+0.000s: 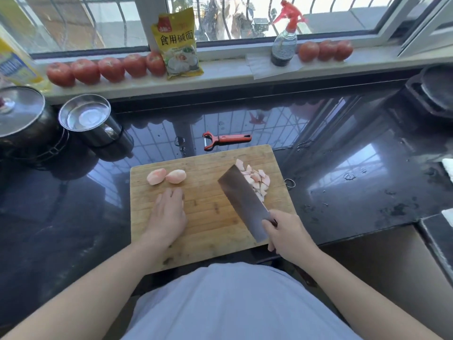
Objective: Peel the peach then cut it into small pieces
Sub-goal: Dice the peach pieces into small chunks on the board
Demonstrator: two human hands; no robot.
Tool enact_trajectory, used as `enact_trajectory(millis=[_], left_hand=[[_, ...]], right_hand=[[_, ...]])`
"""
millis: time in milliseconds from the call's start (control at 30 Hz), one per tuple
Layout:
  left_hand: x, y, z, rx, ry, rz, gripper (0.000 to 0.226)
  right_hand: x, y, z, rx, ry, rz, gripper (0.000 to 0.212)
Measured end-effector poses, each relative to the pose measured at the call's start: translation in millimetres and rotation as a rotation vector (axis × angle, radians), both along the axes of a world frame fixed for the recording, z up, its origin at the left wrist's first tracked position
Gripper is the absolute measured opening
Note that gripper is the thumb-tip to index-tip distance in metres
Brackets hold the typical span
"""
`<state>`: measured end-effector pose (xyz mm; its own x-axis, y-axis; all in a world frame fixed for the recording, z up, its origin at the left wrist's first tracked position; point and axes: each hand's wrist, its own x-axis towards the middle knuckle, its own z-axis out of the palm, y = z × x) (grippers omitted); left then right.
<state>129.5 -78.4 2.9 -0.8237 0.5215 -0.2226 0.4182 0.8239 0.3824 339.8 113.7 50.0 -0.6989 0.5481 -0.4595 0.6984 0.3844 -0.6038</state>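
**Half the peach diced, two peeled pieces waiting on the left**

The wooden cutting board [208, 217] lies on the dark glossy surface [355, 197]. The right hand [288, 235] has its grip curled round the handle of a cleaver [241, 200], whose blade slants up and away toward a heap of small peach pieces [257, 180] at the board's far right; the blade's far edge sits against that heap.

The left hand [169, 212] rests flat on the board, fingers straight, holding nothing. Just beyond its fingertips, apart from them, lie two peeled peach chunks [166, 176], side by side and touching, their row running left to right along the far left of the board.

Judgement: peeling looks finished, since the red peeler [226, 139] lies off the board behind it. The uncut chunks are far nearer the left hand; it likely has to pull one toward the centre before the cleaver can reach.
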Motion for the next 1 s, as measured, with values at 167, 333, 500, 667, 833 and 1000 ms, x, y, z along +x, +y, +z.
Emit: enact_trajectory(millis=[167, 333, 500, 667, 833, 1000], left_hand=[[-25, -15, 11, 0.092, -0.003, 0.002, 0.033], [-20, -2, 40, 0.456, -0.123, 0.138, 0.023], [-9, 28, 28, 0.153, -0.407, -0.248, 0.017], [5, 53, 12, -0.090, -0.314, -0.440, 0.018], [-4, 55, 1, -0.076, -0.435, -0.163, 0.020], [2, 48, -4, 0.077, -0.495, 0.061, 0.018]], right_hand=[[-9, -9, -16, 0.228, 0.055, 0.312, 0.025], [-1, -8, -34, 0.658, 0.080, 0.686, 0.039], [8, 3, -42, 0.684, 0.119, 0.722, 0.052], [12, 9, -42, 0.663, 0.220, 0.695, 0.050], [36, 27, -31, 0.611, 0.285, 0.635, 0.044], [57, 32, -29, 0.393, 0.144, 0.264, 0.010]])
